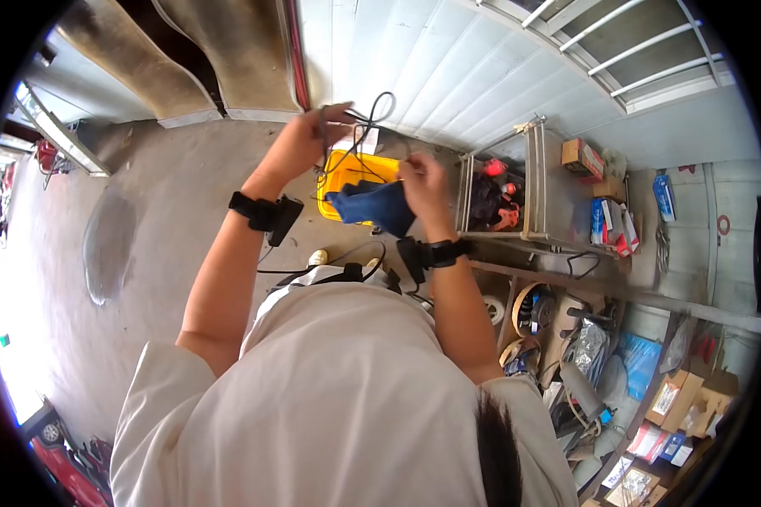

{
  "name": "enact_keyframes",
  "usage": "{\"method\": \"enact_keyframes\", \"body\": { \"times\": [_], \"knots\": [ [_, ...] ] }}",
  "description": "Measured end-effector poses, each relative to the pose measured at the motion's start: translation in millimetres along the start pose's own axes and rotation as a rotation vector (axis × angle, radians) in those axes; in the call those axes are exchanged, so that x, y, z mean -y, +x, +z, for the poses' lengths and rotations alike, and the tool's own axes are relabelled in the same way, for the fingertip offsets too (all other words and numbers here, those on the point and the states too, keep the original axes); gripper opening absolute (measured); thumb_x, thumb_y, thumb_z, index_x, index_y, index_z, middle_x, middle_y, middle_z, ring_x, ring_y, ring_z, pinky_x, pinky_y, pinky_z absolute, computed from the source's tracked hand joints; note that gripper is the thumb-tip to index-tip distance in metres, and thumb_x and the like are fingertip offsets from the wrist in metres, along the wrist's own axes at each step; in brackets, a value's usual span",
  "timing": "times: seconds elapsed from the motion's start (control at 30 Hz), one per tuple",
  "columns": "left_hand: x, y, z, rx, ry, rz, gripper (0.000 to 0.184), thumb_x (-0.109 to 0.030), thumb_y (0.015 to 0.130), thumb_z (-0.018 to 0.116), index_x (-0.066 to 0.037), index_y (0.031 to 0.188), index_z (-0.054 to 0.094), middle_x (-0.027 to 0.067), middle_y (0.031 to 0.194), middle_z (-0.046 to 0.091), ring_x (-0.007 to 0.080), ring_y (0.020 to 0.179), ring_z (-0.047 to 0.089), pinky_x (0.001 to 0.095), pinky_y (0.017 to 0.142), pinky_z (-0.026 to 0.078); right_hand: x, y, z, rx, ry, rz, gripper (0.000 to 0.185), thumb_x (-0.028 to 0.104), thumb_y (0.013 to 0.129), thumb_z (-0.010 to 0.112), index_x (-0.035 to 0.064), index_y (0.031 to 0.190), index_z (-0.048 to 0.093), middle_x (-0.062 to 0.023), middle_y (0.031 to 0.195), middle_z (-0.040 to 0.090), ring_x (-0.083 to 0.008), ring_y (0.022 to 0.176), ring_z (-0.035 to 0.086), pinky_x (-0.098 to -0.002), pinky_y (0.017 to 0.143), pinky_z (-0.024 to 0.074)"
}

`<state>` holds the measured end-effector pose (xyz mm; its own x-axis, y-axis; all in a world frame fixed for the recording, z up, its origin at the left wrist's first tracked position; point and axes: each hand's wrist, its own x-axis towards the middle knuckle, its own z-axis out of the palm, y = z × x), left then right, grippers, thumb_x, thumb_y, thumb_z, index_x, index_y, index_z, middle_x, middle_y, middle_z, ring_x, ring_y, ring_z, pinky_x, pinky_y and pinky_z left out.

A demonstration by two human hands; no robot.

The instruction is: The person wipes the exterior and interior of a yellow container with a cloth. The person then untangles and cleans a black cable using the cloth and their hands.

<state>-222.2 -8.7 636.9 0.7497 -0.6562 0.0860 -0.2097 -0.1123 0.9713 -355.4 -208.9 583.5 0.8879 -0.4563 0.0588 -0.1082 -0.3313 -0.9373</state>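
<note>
A thin black cable (367,127) hangs in loops between my two hands. My left hand (306,142) is closed on one part of it, with a strand passing over the hand. My right hand (425,184) is pinched at the cable's other side. A dark blue cloth (372,205) dangles beside my right hand and seems gripped along with the cable, though the fingers hide where it is held. Below them stands a yellow bin (324,204) on the floor, partly covered by the cloth and the cable.
Right of the bin is a metal cart (539,182) with dark and red items in its open part. Shelving farther right holds cardboard boxes (676,397) and wire spools (533,309). A white panelled wall (431,68) rises ahead. Concrete floor (177,194) extends left, with a wet-looking patch.
</note>
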Motion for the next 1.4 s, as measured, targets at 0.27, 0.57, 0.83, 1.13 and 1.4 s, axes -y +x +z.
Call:
{"method": "enact_keyframes", "body": {
  "times": [0.27, 0.57, 0.83, 1.13, 1.4],
  "knots": [
    [18, -26, -67, -0.622, -0.352, -0.17, 0.046, -0.022, 0.095, 0.062, -0.004, 0.137, 0.051, 0.003, 0.12, 0.066, 0.0028, 0.061, 0.043, 0.018, 0.058, 0.038, -69, 11, -99, -0.81, 0.107, 0.39, 0.031, 0.023, 0.088, 0.055, -0.0026, 0.073, 0.064, -0.01, 0.071, 0.066, -0.0206, 0.067, 0.06, -0.0351, 0.067, 0.0449],
    [18, -32, -74, -0.358, -0.158, -0.1, 0.034, -0.019, 0.094, 0.064, -0.008, 0.126, 0.063, -0.0015, 0.107, 0.066, 0.0036, 0.062, 0.046, 0.0189, 0.058, 0.039, -120, 2, -132, -0.518, 0.108, 0.276, 0.025, 0.023, 0.09, 0.059, 0.0009, 0.079, 0.059, -0.0085, 0.069, 0.066, -0.0166, 0.063, 0.06, -0.0296, 0.064, 0.0442],
    [1, -14, -28, -0.099, -0.115, -0.215, 0.033, -0.032, 0.095, 0.063, -0.009, 0.119, 0.069, -0.0026, 0.089, 0.066, 0.0049, 0.065, 0.043, 0.0197, 0.059, 0.038, -55, -9, -93, -0.257, 0.31, 0.192, 0.019, 0.016, 0.095, 0.061, -0.0008, 0.088, 0.063, -0.0072, 0.073, 0.065, -0.0123, 0.069, 0.059, -0.0246, 0.07, 0.0419],
    [-46, 10, -17, -0.05, -0.078, 0.037, 0.03, -0.026, 0.095, 0.064, -0.008, 0.118, 0.068, -0.004, 0.101, 0.069, 0.0031, 0.069, 0.045, 0.0193, 0.062, 0.04, 28, -12, -109, -0.28, 0.296, -0.023, 0.019, 0.015, 0.097, 0.06, -0.0037, 0.097, 0.063, -0.0051, 0.08, 0.063, -0.0111, 0.075, 0.058, -0.0238, 0.075, 0.0426],
    [50, 8, 41, 0.304, 0.343, -0.072, 0.025, -0.022, 0.091, 0.064, -0.004, 0.106, 0.071, 0.01, 0.095, 0.072, 0.0178, 0.079, 0.063, 0.0309, 0.075, 0.051, 61, -30, -126, -0.101, 0.205, -0.165, 0.019, 0.014, 0.098, 0.059, -0.0041, 0.098, 0.063, -0.0026, 0.076, 0.058, -0.0078, 0.071, 0.055, -0.0212, 0.066, 0.0427]
  ]
}}
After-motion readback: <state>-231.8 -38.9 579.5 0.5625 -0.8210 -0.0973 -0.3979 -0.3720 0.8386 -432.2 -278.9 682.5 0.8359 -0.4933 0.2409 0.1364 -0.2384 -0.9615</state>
